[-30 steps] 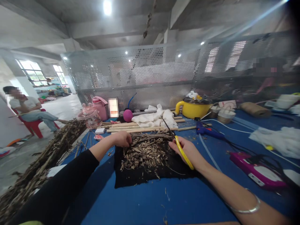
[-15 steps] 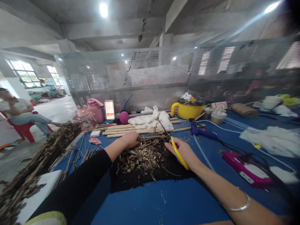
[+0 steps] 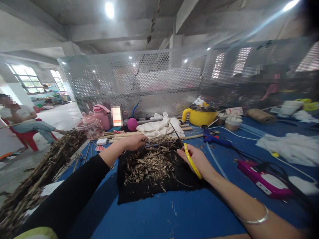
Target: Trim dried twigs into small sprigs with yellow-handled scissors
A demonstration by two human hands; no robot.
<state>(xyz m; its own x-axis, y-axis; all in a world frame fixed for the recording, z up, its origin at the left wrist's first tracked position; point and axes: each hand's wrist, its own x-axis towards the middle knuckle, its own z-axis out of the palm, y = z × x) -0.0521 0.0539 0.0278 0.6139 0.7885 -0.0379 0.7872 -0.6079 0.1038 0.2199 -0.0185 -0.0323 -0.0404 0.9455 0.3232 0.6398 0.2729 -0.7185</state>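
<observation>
My right hand [image 3: 195, 159] is closed around the yellow handles of a pair of scissors [image 3: 190, 162], whose dark blades point up and away to the left. My left hand [image 3: 134, 142] is over the far left edge of a black cloth [image 3: 139, 196]. Its fingers are pinched together beside dry brown stems [image 3: 164, 142]; what lies between them is too small to make out. Crumbled dry leaves [image 3: 149, 167] are heaped on the cloth between my hands.
Behind lie wooden sticks [image 3: 119, 136], a white cloth [image 3: 159, 127], a purple ball [image 3: 132, 124] and a yellow pot [image 3: 203, 117]. On the right are a blue glue gun [image 3: 216, 139] and a magenta power strip [image 3: 264, 181]. Dry branches [image 3: 37, 169] line the left; a person [image 3: 22, 116] sits beyond.
My left hand has moved slightly left and away from me, off the leaf heap's upper edge. Thin twigs left of the cloth are now largely covered by my arm. My right hand hardly moved.
</observation>
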